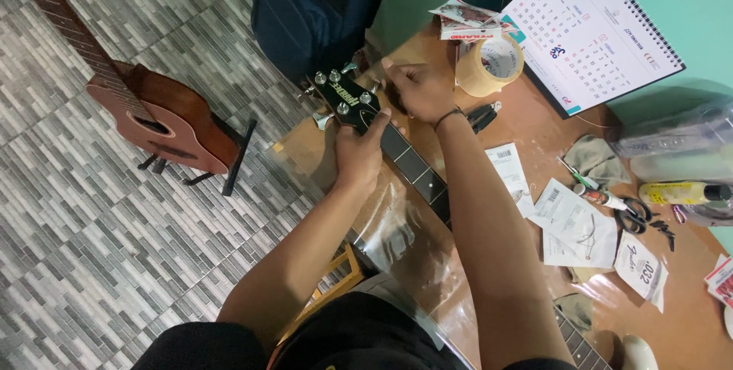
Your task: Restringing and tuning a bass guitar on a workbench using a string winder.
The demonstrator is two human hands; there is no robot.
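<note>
Guitar: a black headstock (345, 96) with silver tuning pegs lies at the far left edge of the counter (527, 133); the dark neck (416, 171) runs back toward the person, flat on the brown top.
Left hand: left hand (360, 150) wraps the neck just below the headstock, fingers closed round it from the edge side, thumb on top.
Right hand: right hand (418, 89) sits at the far side of the headstock, fingers curled in; it seems to pinch a peg or string end, but I cannot tell which.
Handling: judged stiff and fairly heavy along its length, with the head overhanging the edge. The lacquered face looks slick and easily marked. Pegs are small and turn; the neck is the sound place to hold, not the pegs.
Nearby: roll of tan tape (489, 64) just beyond the right hand; black pliers (481, 116) beside the wrist; desk calendar (592, 30) leaning on the wall; paper slips (573, 225) and scissors (637, 216) well to the right.
Floor: a reddish ukulele (156, 114) on a stand, well apart, on grey tile.
</note>
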